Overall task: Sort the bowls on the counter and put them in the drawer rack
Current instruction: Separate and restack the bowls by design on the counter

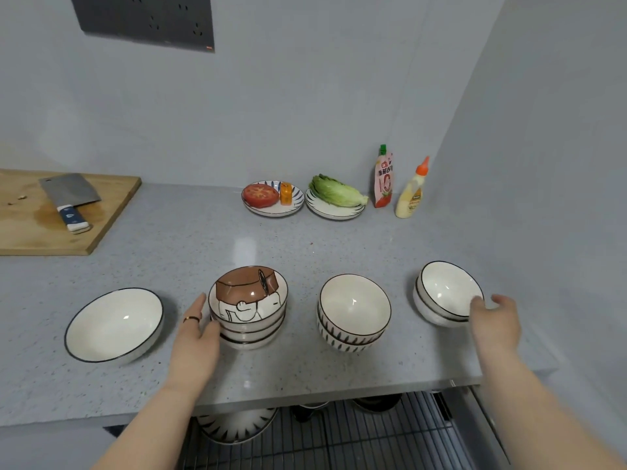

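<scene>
Four groups of bowls stand along the front of the grey counter (190,252). A single wide white bowl (113,325) is at the left. A stack of three with a brown cartoon bowl (247,300) on top is left of centre. A stack of two patterned white bowls (354,312) is at centre, and a stack of two dark-rimmed white bowls (444,291) is at the right. My left hand (196,337) rests against the cartoon stack's left side, fingers apart. My right hand (495,317) touches the right stack's near rim, fingers apart. Below the counter edge, the wire drawer rack (373,439) is pulled out.
A patterned bowl (237,425) lies in the rack under the counter edge. At the back are a plate with tomato (271,198), a plate with lettuce (336,201) and two sauce bottles (412,191). A cutting board (30,228) with a cleaver (69,198) lies at the left.
</scene>
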A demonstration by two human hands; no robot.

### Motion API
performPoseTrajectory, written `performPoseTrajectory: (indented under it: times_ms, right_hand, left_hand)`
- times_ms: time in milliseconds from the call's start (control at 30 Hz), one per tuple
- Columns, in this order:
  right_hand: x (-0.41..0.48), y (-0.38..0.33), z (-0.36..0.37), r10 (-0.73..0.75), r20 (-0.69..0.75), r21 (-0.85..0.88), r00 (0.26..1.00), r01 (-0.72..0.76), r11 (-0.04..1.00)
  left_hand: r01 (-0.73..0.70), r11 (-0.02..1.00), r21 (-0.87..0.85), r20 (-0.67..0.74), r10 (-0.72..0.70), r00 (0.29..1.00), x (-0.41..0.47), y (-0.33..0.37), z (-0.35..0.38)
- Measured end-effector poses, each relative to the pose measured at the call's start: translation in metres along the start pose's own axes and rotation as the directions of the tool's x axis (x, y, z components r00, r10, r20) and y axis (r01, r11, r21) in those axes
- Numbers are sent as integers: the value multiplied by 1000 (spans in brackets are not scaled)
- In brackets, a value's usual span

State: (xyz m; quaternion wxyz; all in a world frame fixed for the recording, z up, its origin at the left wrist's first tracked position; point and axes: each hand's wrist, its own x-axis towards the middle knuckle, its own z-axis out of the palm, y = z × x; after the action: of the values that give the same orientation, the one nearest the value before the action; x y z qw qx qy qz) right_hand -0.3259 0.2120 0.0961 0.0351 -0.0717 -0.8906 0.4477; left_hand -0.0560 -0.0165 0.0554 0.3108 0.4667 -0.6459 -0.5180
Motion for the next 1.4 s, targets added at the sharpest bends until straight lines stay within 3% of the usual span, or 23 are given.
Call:
performPoseTrajectory:
  times_ms: [200,300,600,800,900,1100,1200,1400]
  right_hand:
    - [41,21,6,202,237,-107,950,-181,978]
    - [52,22,10,185,330,-120,926,-153,981]
    - [65,21,13,124,343,-285,931,-22,958]
    - [64,11,1,38,287,-307,957,54,950]
    - [63,11,-6,-28,288,-200,957,89,976]
    - [40,-14,-21,-221,286,149,932,184,971]
    - [22,-22,-27,-276,334,238,901,203,950]
    - [18,-18,-30,-325,511,293,796,195,936]
  left_hand:
    - [-188,964,187,-55,201,978,-13,19,6]
    - [-248,941,231,-68,270,961,-16,32,10]
    - [-330,929,166,26,330,944,-28,50,50]
    - [-379,916,128,176,355,918,-37,70,87]
    - [-307,951,35,295,284,912,-46,83,112]
    - [-100,994,38,538,64,840,-61,115,177]
    - [96,989,-116,570,-13,822,-64,127,197]
    - [280,891,-358,501,-70,863,-64,127,207]
